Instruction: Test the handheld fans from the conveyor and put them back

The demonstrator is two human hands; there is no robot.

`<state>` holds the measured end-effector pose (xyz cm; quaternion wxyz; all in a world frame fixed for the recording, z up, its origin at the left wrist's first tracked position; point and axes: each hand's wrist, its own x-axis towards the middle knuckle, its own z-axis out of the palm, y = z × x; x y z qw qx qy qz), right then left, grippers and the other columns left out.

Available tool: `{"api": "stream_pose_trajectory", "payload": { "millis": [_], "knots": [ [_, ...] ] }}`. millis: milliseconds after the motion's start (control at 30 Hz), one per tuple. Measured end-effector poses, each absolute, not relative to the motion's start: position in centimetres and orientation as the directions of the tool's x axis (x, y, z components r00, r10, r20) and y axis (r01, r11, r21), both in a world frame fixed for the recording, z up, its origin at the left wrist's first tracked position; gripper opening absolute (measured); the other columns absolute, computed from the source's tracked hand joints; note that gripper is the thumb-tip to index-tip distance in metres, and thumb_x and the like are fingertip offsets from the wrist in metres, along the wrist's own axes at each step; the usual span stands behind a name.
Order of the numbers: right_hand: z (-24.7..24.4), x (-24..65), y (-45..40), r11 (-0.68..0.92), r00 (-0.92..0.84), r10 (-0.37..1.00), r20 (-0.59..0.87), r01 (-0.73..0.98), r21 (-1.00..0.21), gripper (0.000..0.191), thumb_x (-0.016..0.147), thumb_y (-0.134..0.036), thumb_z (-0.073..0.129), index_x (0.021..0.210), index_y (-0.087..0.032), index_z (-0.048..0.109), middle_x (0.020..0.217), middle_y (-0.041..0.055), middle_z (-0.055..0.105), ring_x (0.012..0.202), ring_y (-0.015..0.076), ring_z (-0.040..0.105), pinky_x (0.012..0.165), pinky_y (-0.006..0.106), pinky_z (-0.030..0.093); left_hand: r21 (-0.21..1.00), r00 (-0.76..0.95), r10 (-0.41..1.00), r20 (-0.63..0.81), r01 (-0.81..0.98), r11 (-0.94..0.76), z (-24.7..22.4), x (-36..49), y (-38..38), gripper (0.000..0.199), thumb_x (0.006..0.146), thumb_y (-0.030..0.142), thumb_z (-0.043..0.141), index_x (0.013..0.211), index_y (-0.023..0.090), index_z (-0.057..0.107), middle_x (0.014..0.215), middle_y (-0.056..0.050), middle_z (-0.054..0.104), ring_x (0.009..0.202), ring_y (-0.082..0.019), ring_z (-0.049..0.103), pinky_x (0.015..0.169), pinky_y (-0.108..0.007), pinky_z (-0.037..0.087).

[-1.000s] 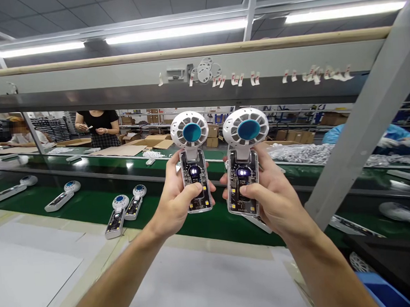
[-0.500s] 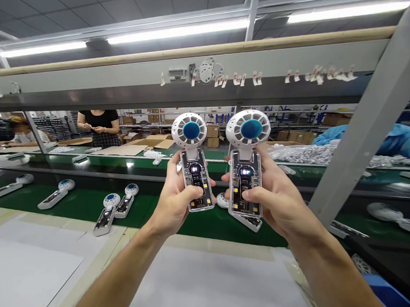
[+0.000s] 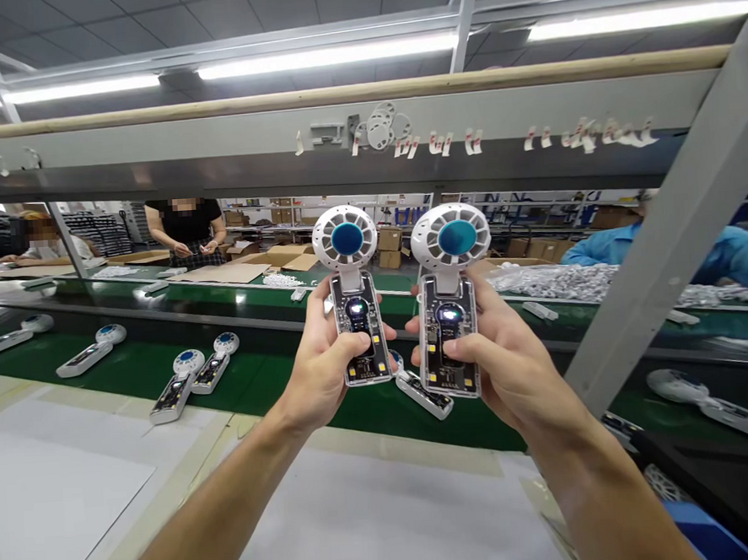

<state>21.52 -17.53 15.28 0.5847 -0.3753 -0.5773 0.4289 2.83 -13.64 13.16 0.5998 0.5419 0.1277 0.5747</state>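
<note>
Handheld fans (image 3: 350, 280), two, one each in the closed grip of left hand (image 3: 319, 359) and right hand (image 3: 505, 356), four more leftward.

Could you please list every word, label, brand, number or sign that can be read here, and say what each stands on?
None can be read with certainty.
Lit display on the device in the left hand: glowing marks, too blurred to read.
Lit display on the device in the right hand: also too blurred.
White tags with red marks, on the grey beam: too small to read.
</note>
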Motion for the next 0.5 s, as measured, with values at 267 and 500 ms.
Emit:
{"api": "stream_pose_trajectory", "payload": {
  "millis": [267, 500],
  "knots": [
    [15.2, 21.4, -17.4, 0.349, -0.043, 0.935, 0.351, -0.062, -0.935, 0.089, 0.073, -0.02, 0.071, 0.153, -0.032, 0.034, 0.097, 0.0025, 0.073, 0.073, 0.0228, 0.073, 0.063, 0.035, 0.062, 0.801, 0.333, 0.806, 0.49, -0.537, -0.265, 13.1, 2.7, -13.6, 0.073, 0.08, 0.021, 0.067, 0.14, 0.027, 0.026, 0.103, -0.003, 0.069, 0.064, -0.017, 0.071, 0.059, -0.031, 0.06],
    [14.6, 20.3, -17.2, 0.295, 0.022, 0.953, 0.302, -0.289, -0.911, 0.053, 0.069, -0.035, 0.079, 0.117, -0.025, 0.059, 0.091, 0.0023, 0.073, 0.065, 0.0185, 0.069, 0.058, 0.032, 0.061, 0.771, 0.065, 0.845, 0.531, -0.451, -0.45, 12.3, 3.1, -13.1, 0.047, 0.08, 0.03, 0.076, 0.116, 0.022, 0.046, 0.096, -0.001, 0.071, 0.065, -0.013, 0.067, 0.057, -0.025, 0.057]
  ]
}}
